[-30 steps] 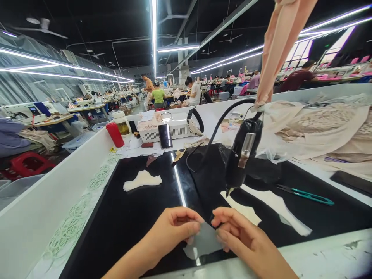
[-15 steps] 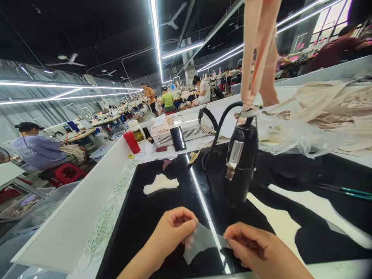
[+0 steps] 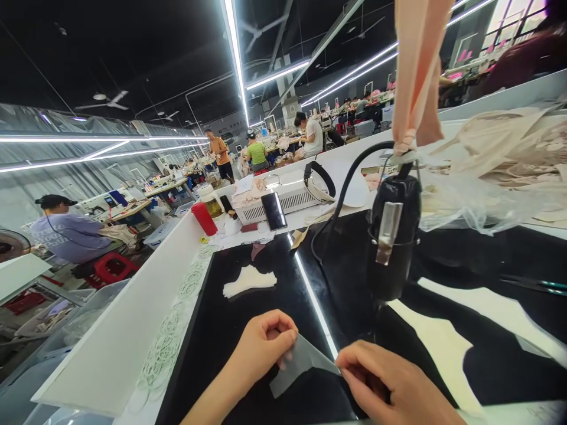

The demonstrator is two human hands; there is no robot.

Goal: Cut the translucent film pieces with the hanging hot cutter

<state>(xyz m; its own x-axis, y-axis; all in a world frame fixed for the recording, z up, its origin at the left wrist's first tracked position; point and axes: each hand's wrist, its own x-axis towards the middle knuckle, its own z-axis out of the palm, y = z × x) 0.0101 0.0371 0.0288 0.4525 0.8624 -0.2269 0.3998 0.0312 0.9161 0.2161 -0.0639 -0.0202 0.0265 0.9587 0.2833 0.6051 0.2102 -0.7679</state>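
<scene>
Between my hands a thin, see-through whitish piece (image 3: pixel 301 361) is stretched above the glossy black tabletop (image 3: pixel 221 348). My left hand (image 3: pixel 268 342) pinches its upper left part between thumb and fingers. At its right end, the fingertips of my right hand (image 3: pixel 376 378) are closed on the other corner. A stack of small cream cut pieces (image 3: pixel 249 280) lies beyond my left hand. To the right of my right hand are a long cream piece (image 3: pixel 436 342) and a white one (image 3: pixel 491 307). A black hanging tool with a metal lever (image 3: pixel 394 236) is beyond my right hand.
Peach cloth strips (image 3: pixel 416 71) hang above the tool, whose black cable loops left. Scissors (image 3: pixel 535 285) lie at right. Behind are a phone (image 3: pixel 274 211), a red cylinder (image 3: pixel 204 218), a white box (image 3: pixel 287 200) and fabric in plastic (image 3: pixel 500 159). People sit at machines farther off.
The view has shifted, so the hanging tool and cloth appear farther right. The see-through piece is tilted more, its right end lower. Both hands keep their hold.
</scene>
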